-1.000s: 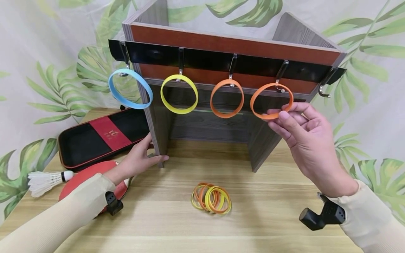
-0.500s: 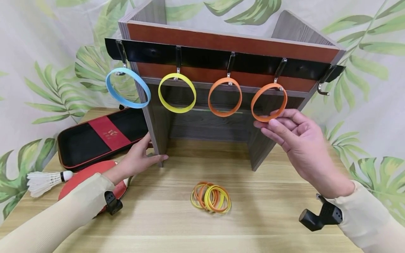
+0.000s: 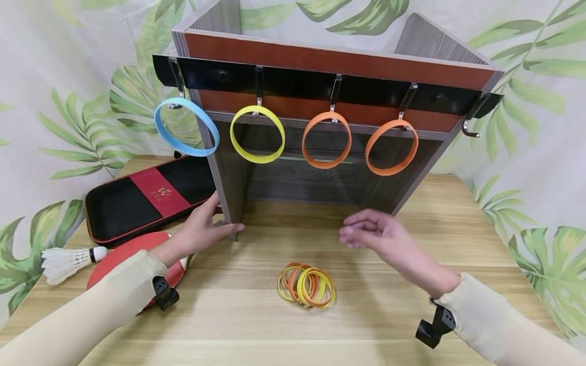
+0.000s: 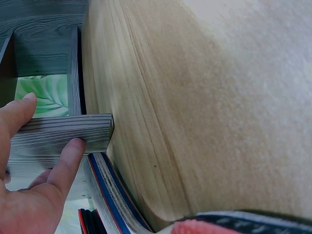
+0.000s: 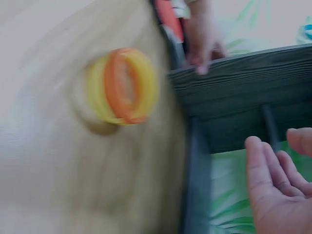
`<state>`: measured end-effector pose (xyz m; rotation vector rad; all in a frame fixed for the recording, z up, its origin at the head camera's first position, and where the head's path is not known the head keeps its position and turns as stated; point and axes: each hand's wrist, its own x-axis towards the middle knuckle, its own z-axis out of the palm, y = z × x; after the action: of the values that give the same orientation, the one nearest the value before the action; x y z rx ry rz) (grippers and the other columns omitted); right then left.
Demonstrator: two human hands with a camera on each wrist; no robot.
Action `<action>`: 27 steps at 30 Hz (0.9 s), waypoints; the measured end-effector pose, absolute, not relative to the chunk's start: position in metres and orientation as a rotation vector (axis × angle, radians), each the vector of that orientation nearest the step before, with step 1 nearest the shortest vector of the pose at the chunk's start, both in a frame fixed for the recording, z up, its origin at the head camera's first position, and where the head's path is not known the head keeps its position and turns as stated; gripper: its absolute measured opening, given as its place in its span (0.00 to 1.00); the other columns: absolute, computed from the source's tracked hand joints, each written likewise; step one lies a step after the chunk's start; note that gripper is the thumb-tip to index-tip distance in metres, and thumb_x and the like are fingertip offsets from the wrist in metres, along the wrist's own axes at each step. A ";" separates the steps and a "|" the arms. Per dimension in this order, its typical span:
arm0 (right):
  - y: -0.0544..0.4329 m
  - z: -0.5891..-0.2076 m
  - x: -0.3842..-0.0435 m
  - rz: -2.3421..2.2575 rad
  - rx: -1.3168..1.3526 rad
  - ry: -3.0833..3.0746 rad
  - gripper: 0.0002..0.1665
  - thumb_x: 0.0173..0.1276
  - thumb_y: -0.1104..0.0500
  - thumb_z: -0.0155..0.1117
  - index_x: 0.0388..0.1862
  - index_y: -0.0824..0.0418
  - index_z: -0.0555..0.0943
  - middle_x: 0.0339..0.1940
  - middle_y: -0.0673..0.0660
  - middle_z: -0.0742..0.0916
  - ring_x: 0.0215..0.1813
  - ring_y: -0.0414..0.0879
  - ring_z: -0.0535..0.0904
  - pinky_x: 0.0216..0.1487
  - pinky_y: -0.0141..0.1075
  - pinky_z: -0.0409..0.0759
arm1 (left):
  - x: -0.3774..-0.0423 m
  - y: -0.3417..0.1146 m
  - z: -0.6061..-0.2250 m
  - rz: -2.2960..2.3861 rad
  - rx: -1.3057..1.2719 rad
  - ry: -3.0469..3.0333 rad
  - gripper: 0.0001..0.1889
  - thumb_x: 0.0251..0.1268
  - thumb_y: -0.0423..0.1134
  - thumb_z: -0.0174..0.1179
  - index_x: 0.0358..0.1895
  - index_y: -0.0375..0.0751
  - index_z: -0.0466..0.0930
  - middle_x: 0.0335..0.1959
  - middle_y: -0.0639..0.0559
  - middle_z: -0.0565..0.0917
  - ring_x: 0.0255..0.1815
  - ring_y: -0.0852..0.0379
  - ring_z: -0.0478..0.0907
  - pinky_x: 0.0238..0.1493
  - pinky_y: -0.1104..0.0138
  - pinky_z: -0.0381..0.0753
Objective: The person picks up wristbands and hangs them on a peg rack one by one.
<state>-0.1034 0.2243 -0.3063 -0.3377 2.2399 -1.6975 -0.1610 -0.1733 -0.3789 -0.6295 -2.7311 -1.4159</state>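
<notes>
My left hand (image 3: 201,231) grips the lower front edge of the grey wooden stand's left side panel (image 4: 63,131), thumb on one face and fingers on the other. My right hand (image 3: 373,236) is in the air before the stand's right side, holding nothing, its fingers loosely bent. Four hooks of a black hook rail (image 3: 297,87) each carry a wristband: a blue wristband (image 3: 160,129), a yellow wristband (image 3: 234,140), an orange wristband (image 3: 305,145) and, rightmost, another orange wristband (image 3: 370,152). A pile of yellow and orange wristbands (image 3: 302,290) lies on the table, blurred in the right wrist view.
At the rail's right end a bare hook (image 3: 470,133) sticks out. Left of the stand lie a black case with a red band (image 3: 114,211), a red table tennis bat (image 3: 123,254) partly under my left forearm, and a white shuttlecock (image 3: 66,262). A leaf-patterned cloth hangs behind.
My right hand has let go of the rightmost orange wristband, which now hangs from the fourth hook, and has moved down and left. The left hand stays on the panel.
</notes>
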 end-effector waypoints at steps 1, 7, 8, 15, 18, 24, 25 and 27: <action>0.224 -0.313 -0.103 -1.649 -0.337 2.241 0.20 0.77 0.63 0.64 0.59 0.76 0.75 0.47 0.60 0.91 0.47 0.42 0.90 0.53 0.38 0.89 | -0.161 -0.173 -0.379 -1.414 -0.632 -2.729 0.52 0.65 0.35 0.74 0.85 0.51 0.48 0.81 0.40 0.65 0.73 0.36 0.74 0.67 0.41 0.79; 0.216 -0.347 -0.098 -1.460 -0.353 2.192 0.20 0.75 0.62 0.65 0.56 0.78 0.78 0.42 0.70 0.89 0.41 0.47 0.88 0.46 0.41 0.90 | -0.162 -0.173 -0.380 -1.408 -0.644 -2.718 0.52 0.64 0.35 0.74 0.86 0.51 0.48 0.82 0.41 0.65 0.73 0.37 0.74 0.68 0.42 0.78; 0.215 -0.351 -0.097 -1.437 -0.351 2.181 0.19 0.75 0.62 0.65 0.55 0.77 0.79 0.42 0.70 0.89 0.40 0.47 0.88 0.44 0.40 0.90 | -0.162 -0.173 -0.380 -1.409 -0.644 -2.718 0.52 0.64 0.35 0.74 0.86 0.51 0.48 0.82 0.41 0.65 0.73 0.37 0.74 0.68 0.42 0.78; 0.206 -0.366 -0.093 -1.318 -0.325 2.141 0.15 0.74 0.61 0.66 0.49 0.73 0.84 0.32 0.60 0.88 0.33 0.43 0.83 0.36 0.34 0.87 | -0.162 -0.173 -0.380 -1.422 -0.635 -2.718 0.53 0.64 0.35 0.74 0.86 0.51 0.48 0.82 0.41 0.64 0.75 0.36 0.72 0.69 0.40 0.77; 0.205 -0.369 -0.092 -1.289 -0.344 2.128 0.14 0.74 0.61 0.65 0.48 0.74 0.84 0.31 0.57 0.88 0.32 0.42 0.82 0.35 0.33 0.86 | -0.161 -0.173 -0.379 -1.433 -0.632 -2.720 0.53 0.64 0.35 0.74 0.86 0.52 0.48 0.82 0.40 0.64 0.74 0.35 0.72 0.69 0.39 0.77; 0.206 -0.371 -0.092 -1.285 -0.364 2.126 0.14 0.74 0.62 0.66 0.48 0.74 0.85 0.32 0.57 0.89 0.31 0.42 0.83 0.35 0.34 0.87 | -0.161 -0.173 -0.380 -1.434 -0.626 -2.726 0.53 0.64 0.35 0.74 0.86 0.52 0.48 0.82 0.40 0.63 0.74 0.34 0.73 0.69 0.39 0.77; 0.206 -0.371 -0.092 -1.287 -0.366 2.129 0.14 0.74 0.62 0.66 0.48 0.74 0.85 0.32 0.58 0.89 0.31 0.42 0.83 0.35 0.34 0.87 | -0.161 -0.173 -0.380 -1.432 -0.625 -2.727 0.53 0.64 0.35 0.74 0.86 0.52 0.48 0.82 0.40 0.63 0.74 0.34 0.73 0.69 0.39 0.77; 0.207 -0.372 -0.092 -1.291 -0.371 2.132 0.13 0.73 0.63 0.66 0.48 0.75 0.85 0.32 0.59 0.89 0.32 0.43 0.83 0.35 0.35 0.88 | -0.161 -0.174 -0.380 -1.427 -0.625 -2.727 0.53 0.64 0.35 0.74 0.86 0.52 0.48 0.82 0.40 0.64 0.74 0.34 0.73 0.68 0.40 0.78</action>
<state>-0.0921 0.2070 -0.3715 -0.3705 2.1317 -1.2912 -0.1615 -0.1735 -0.3799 -0.6246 -2.7271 -1.4275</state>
